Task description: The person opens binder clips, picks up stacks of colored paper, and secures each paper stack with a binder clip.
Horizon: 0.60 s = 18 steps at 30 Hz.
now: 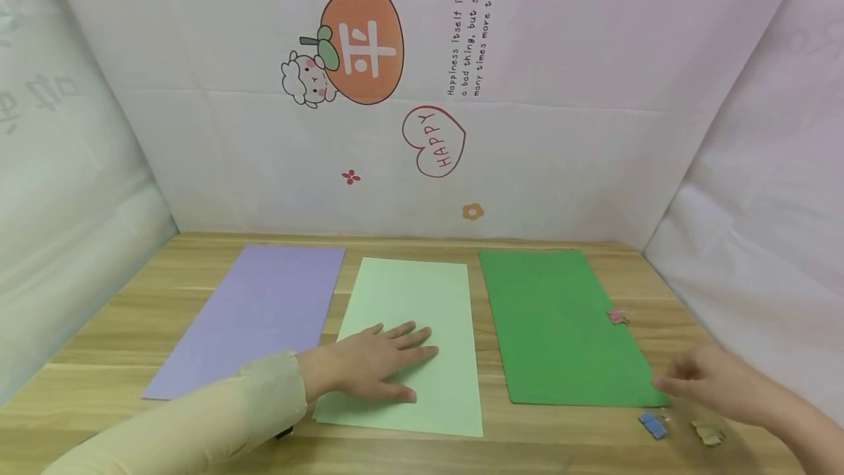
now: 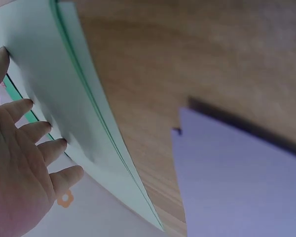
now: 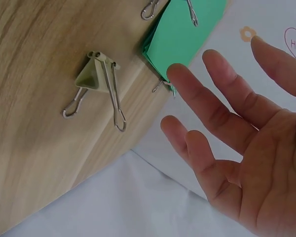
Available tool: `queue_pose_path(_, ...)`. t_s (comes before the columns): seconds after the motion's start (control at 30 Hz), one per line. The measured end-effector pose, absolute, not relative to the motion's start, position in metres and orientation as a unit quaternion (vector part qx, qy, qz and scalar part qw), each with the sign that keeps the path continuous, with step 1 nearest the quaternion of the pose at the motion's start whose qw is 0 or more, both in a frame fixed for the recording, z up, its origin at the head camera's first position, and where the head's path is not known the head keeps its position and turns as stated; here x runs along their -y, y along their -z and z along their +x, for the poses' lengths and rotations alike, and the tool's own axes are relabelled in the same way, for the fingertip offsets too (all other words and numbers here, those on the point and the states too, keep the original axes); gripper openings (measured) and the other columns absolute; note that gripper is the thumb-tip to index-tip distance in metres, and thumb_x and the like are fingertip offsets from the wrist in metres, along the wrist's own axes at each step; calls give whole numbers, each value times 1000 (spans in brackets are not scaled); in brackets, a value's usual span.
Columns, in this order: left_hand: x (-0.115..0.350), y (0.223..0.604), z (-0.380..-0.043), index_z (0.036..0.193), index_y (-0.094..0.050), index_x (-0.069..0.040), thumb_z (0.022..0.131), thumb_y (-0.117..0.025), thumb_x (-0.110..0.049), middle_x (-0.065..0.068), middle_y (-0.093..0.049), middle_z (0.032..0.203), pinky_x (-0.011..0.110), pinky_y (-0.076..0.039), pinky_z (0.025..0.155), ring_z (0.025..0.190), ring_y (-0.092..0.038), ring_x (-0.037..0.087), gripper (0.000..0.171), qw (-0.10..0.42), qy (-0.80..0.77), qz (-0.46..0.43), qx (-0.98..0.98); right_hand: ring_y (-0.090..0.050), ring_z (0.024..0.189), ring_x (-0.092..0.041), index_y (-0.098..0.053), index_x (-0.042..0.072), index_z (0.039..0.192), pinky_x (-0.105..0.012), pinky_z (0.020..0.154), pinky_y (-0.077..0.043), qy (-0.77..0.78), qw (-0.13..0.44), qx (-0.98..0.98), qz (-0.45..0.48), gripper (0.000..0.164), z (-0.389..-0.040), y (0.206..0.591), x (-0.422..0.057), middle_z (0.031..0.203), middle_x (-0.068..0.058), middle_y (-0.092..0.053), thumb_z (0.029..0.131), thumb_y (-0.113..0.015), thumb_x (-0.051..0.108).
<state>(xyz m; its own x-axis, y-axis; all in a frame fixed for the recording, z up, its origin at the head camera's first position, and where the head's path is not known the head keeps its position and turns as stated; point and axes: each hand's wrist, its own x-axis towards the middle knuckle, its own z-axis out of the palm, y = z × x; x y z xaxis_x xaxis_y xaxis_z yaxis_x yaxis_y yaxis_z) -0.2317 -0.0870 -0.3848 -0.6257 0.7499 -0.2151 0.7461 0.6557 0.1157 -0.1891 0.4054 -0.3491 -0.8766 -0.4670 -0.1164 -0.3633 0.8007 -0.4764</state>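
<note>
My left hand (image 1: 376, 363) lies spread, palm down, on a light green paper stack (image 1: 422, 288) in the middle of the table. In the left wrist view its fingers are straight over the light green sheets (image 2: 44, 64). My right hand (image 1: 712, 381) hovers near the lower right corner of a green paper stack (image 1: 560, 336), its fingers loosely bent with nothing between them. A pink binder clip (image 1: 617, 317) sits at that stack's right edge. Near the right hand are a blue binder clip (image 1: 653, 425) and a yellowish binder clip (image 1: 708, 433), also plain in the right wrist view (image 3: 96, 74).
A purple paper stack (image 1: 264, 306) lies on the left of the wooden table (image 1: 547, 446). White printed cloth (image 1: 560, 160) stands behind the table and along both sides. A small black object (image 1: 285, 432) shows beneath the left sleeve.
</note>
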Motion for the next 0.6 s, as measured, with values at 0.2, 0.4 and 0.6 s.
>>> queue_pose_path(0.2, 88, 387, -233, 159, -24, -29, 99, -48, -58, -1, -16, 168, 60, -31, 117, 155, -15, 24, 70, 127, -18, 418, -899, -35, 55, 7, -65, 11, 72, -21, 45, -36, 239, 111, -935, -236, 26, -184, 354, -399, 61, 20, -41, 98, -58, 10)
queue_pose_path(0.4, 88, 388, -233, 159, -24, -29, 99, -48, -58, -1, -15, 168, 58, -31, 117, 155, -14, 25, 71, 134, -24, 419, -898, -39, 56, 5, -64, 10, 72, -21, 47, -37, 238, 147, -936, -213, 27, -179, 353, -394, 63, 17, -48, 99, -58, 14)
queue_pose_path(0.6, 90, 388, -235, 159, -24, -27, 99, -48, -58, 0, -15, 168, 58, -31, 117, 155, -14, 27, 71, 135, -23, 420, -897, -35, 54, 5, -67, 11, 75, -20, 45, -33, 240, 179, -931, -210, 24, -179, 352, -394, 62, 17, -46, 98, -60, 16)
